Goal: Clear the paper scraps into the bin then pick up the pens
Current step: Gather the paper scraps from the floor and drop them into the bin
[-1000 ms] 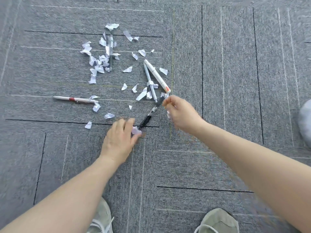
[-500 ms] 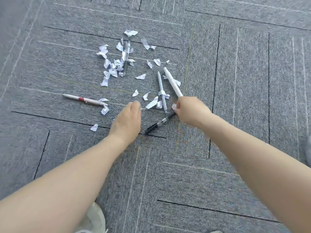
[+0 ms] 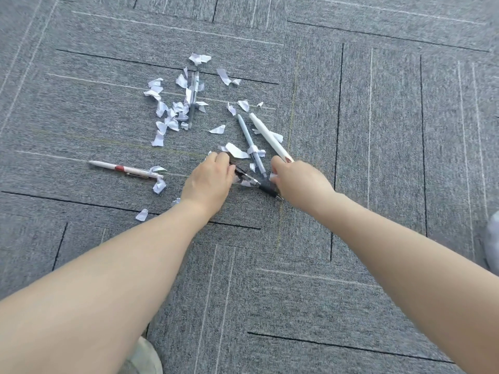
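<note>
White paper scraps (image 3: 167, 117) lie scattered on the grey carpet, thickest at the upper left. Several pens lie among them: a white pen with a red band (image 3: 127, 168), a clear pen (image 3: 193, 98), a grey-blue pen (image 3: 249, 141), a white pen (image 3: 267, 133) and a black pen (image 3: 259, 184). My left hand (image 3: 209, 182) is curled, palm down, its fingertips closed on scraps beside the black pen's upper end. My right hand (image 3: 299, 182) is closed, with a white scrap showing under its fingers, and it covers the white pen's near end. No bin is in view.
The toe of a light shoe (image 3: 143, 357) shows at the bottom edge. Part of a pale grey object (image 3: 492, 238) sits at the right edge. Single scraps (image 3: 141, 214) lie to the left of my left forearm.
Both hands have moved further into the scraps. The black pen between them has swung round and now points down to the right. The view has shifted slightly.
</note>
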The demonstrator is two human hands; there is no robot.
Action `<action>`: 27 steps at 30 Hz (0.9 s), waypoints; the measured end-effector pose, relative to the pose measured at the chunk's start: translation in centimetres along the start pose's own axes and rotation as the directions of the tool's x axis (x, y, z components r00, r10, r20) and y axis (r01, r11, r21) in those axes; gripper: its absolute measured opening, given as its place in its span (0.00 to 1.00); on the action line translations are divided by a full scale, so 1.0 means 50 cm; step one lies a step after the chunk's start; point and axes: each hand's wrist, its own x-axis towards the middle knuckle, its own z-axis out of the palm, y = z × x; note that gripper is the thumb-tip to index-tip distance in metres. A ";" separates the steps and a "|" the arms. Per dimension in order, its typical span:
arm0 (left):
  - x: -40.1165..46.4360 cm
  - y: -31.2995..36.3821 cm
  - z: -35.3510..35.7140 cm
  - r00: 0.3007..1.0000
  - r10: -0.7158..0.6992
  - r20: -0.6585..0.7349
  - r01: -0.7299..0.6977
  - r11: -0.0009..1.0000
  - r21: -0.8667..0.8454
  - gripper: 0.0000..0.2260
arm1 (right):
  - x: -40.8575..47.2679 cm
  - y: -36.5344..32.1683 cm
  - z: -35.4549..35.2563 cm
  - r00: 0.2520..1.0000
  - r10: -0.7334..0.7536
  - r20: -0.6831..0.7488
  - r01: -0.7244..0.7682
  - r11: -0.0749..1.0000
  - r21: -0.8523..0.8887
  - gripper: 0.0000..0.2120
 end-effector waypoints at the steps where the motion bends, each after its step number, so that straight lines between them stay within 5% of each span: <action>1: 0.000 -0.005 -0.003 1.000 -0.016 -0.020 0.016 1.000 -0.017 0.09 | 0.001 0.001 0.003 1.000 -0.006 0.011 0.006 1.000 -0.007 0.07; 7: 0.028 -0.014 -0.028 0.995 -0.051 -0.090 0.041 0.994 -0.104 0.07 | 0.023 0.001 -0.009 0.999 0.053 -0.011 -0.047 0.952 0.304 0.06; 10: 0.061 0.008 -0.036 0.999 -0.033 -0.014 0.031 0.994 -0.105 0.01 | 0.055 -0.010 -0.026 0.999 0.038 0.004 -0.038 0.968 0.247 0.03; 15: 0.108 0.022 -0.033 0.960 0.039 0.277 -0.074 0.990 0.118 0.12 | 0.095 -0.026 -0.042 1.000 0.016 0.009 -0.017 0.982 0.189 0.12; 22: 0.090 0.009 -0.025 0.952 0.109 0.285 -0.169 0.966 0.195 0.10 | 0.115 -0.038 -0.035 0.997 -0.047 0.057 0.047 0.999 0.002 0.01; 27: 0.045 -0.044 -0.027 0.976 0.057 0.210 -0.076 0.994 0.082 0.13 | 0.096 -0.021 -0.021 0.997 0.074 0.000 -0.069 0.932 0.355 0.06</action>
